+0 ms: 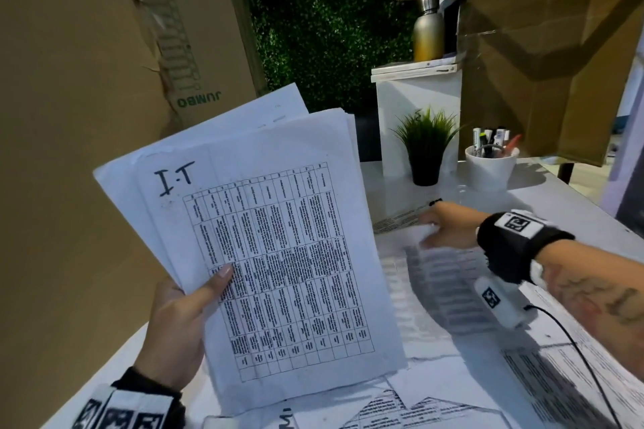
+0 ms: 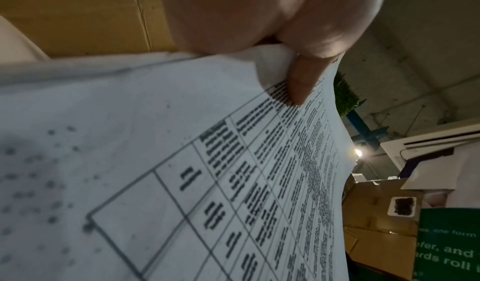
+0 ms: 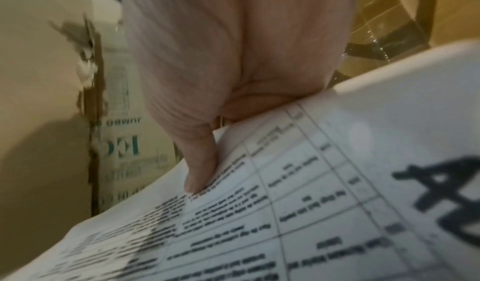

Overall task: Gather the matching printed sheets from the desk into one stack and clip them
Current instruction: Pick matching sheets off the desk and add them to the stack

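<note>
My left hand (image 1: 184, 317) holds a fanned stack of printed sheets (image 1: 278, 254) upright above the desk, thumb pressed on the top page. That page carries a printed table and a handwritten "I.T". In the left wrist view the thumb (image 2: 298, 84) lies on the stack (image 2: 182, 182). My right hand (image 1: 442, 230) reaches over the desk to the right and pinches a table-printed sheet (image 1: 439, 282), blurred here. In the right wrist view its thumb (image 3: 200, 162) presses on that sheet (image 3: 311, 213), which curves upward and bears a large handwritten mark. A small black thing (image 1: 435, 201) lies by the fingertips.
More printed sheets (image 1: 557, 390) cover the white desk (image 1: 564, 205) at the front and right. A potted plant (image 1: 427, 146), a white cup of pens (image 1: 489, 165) and a metal bottle (image 1: 428, 31) stand at the back. Cardboard boxes (image 1: 87, 80) wall the left side.
</note>
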{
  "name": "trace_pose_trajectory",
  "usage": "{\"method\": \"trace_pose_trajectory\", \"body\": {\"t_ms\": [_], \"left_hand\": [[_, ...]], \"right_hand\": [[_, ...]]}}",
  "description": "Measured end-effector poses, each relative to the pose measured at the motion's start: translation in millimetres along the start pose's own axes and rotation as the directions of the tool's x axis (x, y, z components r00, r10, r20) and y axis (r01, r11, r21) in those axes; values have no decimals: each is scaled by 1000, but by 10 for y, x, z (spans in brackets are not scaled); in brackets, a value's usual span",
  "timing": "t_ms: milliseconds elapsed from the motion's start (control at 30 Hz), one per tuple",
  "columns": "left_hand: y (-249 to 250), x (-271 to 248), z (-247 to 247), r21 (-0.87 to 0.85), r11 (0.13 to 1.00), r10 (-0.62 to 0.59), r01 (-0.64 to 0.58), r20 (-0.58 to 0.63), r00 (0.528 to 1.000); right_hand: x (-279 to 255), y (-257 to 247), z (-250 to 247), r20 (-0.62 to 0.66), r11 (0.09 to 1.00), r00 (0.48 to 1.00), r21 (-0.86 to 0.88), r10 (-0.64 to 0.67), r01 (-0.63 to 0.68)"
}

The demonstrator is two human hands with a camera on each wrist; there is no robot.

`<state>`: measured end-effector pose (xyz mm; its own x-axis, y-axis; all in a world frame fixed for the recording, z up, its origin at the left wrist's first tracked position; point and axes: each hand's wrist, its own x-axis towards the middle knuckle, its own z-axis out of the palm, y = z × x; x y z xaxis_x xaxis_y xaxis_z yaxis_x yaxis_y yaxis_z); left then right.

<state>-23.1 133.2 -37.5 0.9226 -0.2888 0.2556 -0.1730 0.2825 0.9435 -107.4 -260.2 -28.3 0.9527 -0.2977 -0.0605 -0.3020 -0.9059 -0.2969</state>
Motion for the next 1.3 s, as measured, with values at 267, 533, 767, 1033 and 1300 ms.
{"method": "trace_pose_trajectory", "body": {"t_ms": [267,533,767,1033,1300], "left_hand": [[75,51,316,-246,960,-117,132,75,990],[133,58,762,-234,944,-208,235,134,969],[123,-40,936,-49,997,54,-52,39,998],[124,-161,867,111,969,190,-219,228,955],[283,-61,806,37,976,191,-214,321,928]], "right_hand": [[-432,-174,-305,-287,351,956,903,61,249],[-832,-608,5,-211,34,977,977,-6,211],[-1041,-631,-211,-339,343,938,875,-72,342],[-1194,-618,-130,-342,338,938,878,-54,340],[-1115,-862,-162,-381,245,920,886,-94,393]]}}
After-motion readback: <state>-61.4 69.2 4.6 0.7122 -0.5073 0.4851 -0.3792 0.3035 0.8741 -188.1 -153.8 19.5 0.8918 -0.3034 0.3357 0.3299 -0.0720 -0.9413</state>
